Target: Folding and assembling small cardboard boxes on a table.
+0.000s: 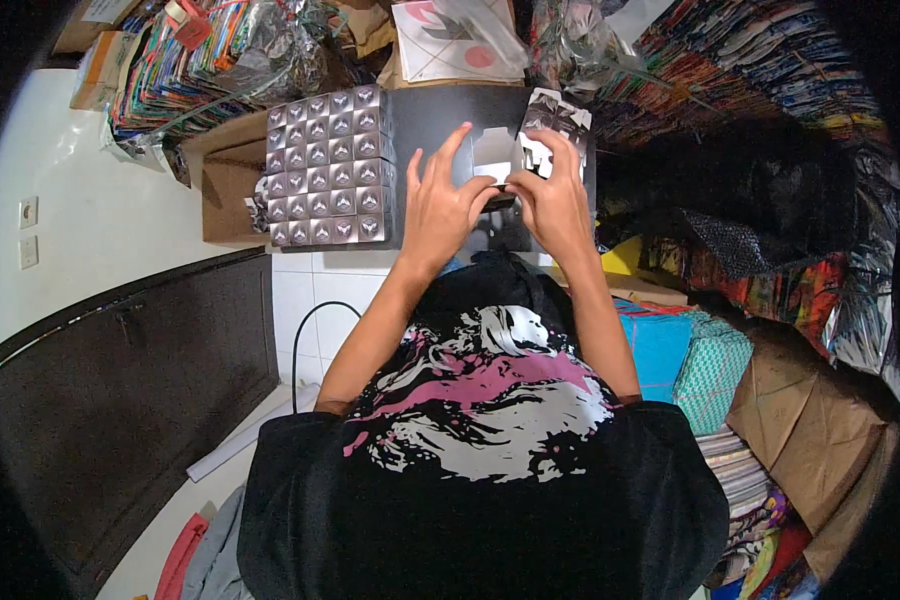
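A small carton (494,150) with a pale inside stands upright with its flaps spread, between my hands at the middle of the dark table (427,118). My left hand (438,205) holds its left and near side, the thumb at the near edge and the other fingers stretched away. My right hand (554,192) has bent fingers and its thumb at the near right edge of the same carton. Just beyond the right hand lies a pile of flat printed carton pieces (558,108). To the left, closed small boxes (328,168) stand in neat rows, each with a round emblem on top.
An open brown cardboard box (232,190) sits left of the rows. Bundled stacks of colourful packaging (185,85) rise at the back left, with more bundles (710,70) at the right. Blue (655,348) and green-patterned stacks (712,362) stand near my right arm. A black cable (305,335) curves below.
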Tool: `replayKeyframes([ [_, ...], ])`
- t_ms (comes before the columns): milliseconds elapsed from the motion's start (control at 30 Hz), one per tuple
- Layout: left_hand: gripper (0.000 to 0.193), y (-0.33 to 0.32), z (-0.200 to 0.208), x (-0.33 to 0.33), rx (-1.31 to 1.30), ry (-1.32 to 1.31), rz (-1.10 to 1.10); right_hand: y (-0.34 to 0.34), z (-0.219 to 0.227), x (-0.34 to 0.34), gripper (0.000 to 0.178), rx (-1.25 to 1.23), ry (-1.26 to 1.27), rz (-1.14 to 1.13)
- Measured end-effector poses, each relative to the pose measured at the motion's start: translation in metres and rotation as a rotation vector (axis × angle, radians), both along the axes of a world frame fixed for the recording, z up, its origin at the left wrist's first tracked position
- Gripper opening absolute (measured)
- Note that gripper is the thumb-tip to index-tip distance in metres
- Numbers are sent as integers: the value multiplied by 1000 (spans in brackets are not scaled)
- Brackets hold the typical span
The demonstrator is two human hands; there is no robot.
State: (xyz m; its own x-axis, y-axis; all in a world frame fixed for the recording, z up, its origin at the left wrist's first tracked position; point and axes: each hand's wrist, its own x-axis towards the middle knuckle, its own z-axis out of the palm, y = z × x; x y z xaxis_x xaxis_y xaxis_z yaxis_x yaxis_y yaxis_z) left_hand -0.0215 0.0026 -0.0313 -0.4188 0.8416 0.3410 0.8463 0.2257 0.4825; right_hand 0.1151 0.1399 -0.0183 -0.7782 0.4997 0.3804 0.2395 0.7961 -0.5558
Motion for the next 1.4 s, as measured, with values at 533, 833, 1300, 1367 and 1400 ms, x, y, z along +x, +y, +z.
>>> replayKeyframes([
  [533, 15, -14, 7, 13, -1, 45, 16, -8, -3, 9, 13, -46, 42, 45],
  [833, 17, -12, 6, 19, 13, 49, -4, -9, -3, 20, 9, -143, 50, 12],
  [1300, 10, -14, 14, 0, 73, -474, -49, -12, 12, 29, 28, -341, 151, 118],
  [1367, 11, -18, 20, -9, 44, -503, -84, -8, 14, 32, 36, -323, 237, 61],
  [1400, 11, -19, 21, -13, 15, -530, -122, -6, 13, 32, 37, -387, 268, 19],
])
